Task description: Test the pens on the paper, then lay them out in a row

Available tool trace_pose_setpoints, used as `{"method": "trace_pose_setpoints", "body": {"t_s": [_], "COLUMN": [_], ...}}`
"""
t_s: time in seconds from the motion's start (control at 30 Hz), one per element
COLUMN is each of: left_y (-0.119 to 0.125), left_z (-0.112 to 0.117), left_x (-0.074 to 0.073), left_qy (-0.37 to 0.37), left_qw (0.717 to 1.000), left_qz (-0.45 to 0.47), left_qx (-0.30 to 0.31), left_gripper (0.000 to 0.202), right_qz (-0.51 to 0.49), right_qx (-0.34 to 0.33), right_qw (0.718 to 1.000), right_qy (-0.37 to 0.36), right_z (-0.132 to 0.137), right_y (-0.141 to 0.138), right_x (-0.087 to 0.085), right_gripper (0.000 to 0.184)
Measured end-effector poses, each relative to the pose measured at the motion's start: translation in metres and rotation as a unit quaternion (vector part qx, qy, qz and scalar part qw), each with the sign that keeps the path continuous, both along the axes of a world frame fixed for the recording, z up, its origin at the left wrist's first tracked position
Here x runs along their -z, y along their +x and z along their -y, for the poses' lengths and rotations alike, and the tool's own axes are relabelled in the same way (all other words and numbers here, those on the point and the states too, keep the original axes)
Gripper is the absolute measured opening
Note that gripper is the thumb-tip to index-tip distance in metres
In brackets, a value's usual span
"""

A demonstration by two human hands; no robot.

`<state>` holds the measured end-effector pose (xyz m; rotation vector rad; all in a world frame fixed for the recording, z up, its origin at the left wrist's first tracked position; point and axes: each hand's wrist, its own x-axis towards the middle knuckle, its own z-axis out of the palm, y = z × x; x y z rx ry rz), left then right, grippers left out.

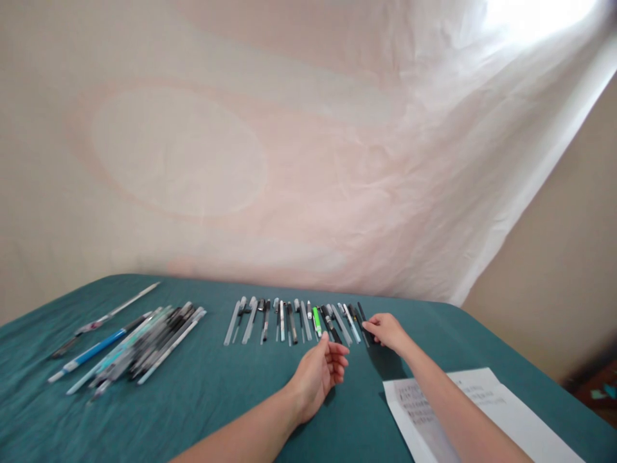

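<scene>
A row of pens (293, 325) lies side by side across the middle of the table, several grey, clear and black ones, some with caps beside them. A bright green highlighter-like pen (317, 320) stands out among them. My right hand (388, 331) is at the row's right end, its thumb and fingers pinched on a dark, slim pen (361, 313). In front of the row, my left hand (322, 373) rests on its side with the palm turned right. Its fingers are loosely curved, the thumb is apart, and nothing is in it.
On the left lies a heap of pens (164, 341), somewhat blurred, with a blue pen (99, 348) beside it. A long thin brush-like stick (123, 307) lies behind. White paper sheets (511, 418) with handwriting are under my right forearm. A pale cloth (289, 161) hangs behind the green-covered table (231, 399).
</scene>
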<state>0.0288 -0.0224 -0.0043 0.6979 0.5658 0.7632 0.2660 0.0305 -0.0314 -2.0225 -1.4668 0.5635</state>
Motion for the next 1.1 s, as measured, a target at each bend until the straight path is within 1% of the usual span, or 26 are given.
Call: {"method": "trace_pose_setpoints", "body": {"t_s": [0.3,0.47,0.6,0.63,0.7,0.8,0.87,0.9,0.93,0.97,1.0,1.03,1.07,1.1], "left_y": [0.0,0.0,0.0,0.0,0.0,0.001,0.0,-0.002,-0.006,-0.011,-0.019,-0.029,-0.042,-0.056], "left_z": [-0.001,-0.001,0.0,0.001,0.003,0.007,0.008,0.007,0.005,0.001,-0.004,-0.012,-0.02,-0.031], "left_x": [0.002,0.002,0.003,0.003,0.005,0.004,-0.001,-0.007,-0.014,-0.023,-0.033,-0.044,-0.054,-0.063], "left_qy": [0.007,0.009,0.009,0.012,0.026,0.068,0.115,0.15,0.193,0.248,0.313,0.378,0.442,0.495], "left_qw": [1.0,1.0,1.0,1.0,1.0,0.997,0.992,0.987,0.977,0.962,0.937,0.9,0.848,0.789], "left_qz": [0.0,-0.009,-0.014,-0.014,-0.017,-0.03,-0.048,-0.063,-0.085,-0.116,-0.156,-0.218,-0.29,-0.363], "left_qx": [0.007,0.007,0.011,0.01,0.003,0.0,0.003,0.004,0.005,0.007,0.012,0.018,0.024,0.026], "left_gripper": [0.051,0.052,0.055,0.055,0.057,0.06,0.06,0.059,0.057,0.054,0.05,0.045,0.04,0.035], "right_qz": [0.039,0.048,0.059,0.069,0.07,0.051,0.038,0.032,0.027,0.024,0.023,0.025,0.026,0.028], "right_qx": [-0.014,-0.02,-0.04,-0.058,-0.102,-0.163,-0.185,-0.19,-0.192,-0.193,-0.192,-0.193,-0.194,-0.194], "right_qw": [0.999,0.998,0.995,0.991,0.986,0.981,0.978,0.977,0.977,0.977,0.976,0.976,0.976,0.976], "right_qy": [0.027,0.038,0.073,0.1,0.109,0.089,0.087,0.088,0.091,0.093,0.095,0.096,0.098,0.098], "right_z": [-0.003,0.006,0.029,0.037,0.056,0.083,0.097,0.101,0.104,0.107,0.108,0.109,0.11,0.11], "right_y": [0.004,0.002,-0.012,-0.019,-0.035,-0.062,-0.075,-0.081,-0.085,-0.087,-0.089,-0.091,-0.091,-0.092], "right_x": [0.006,0.0,-0.013,-0.017,-0.022,-0.024,-0.02,-0.017,-0.013,-0.01,-0.006,-0.004,-0.002,-0.001], "right_gripper": [0.024,0.028,0.025,0.026,0.027,0.027,0.025,0.025,0.024,0.024,0.024,0.024,0.024,0.024]}}
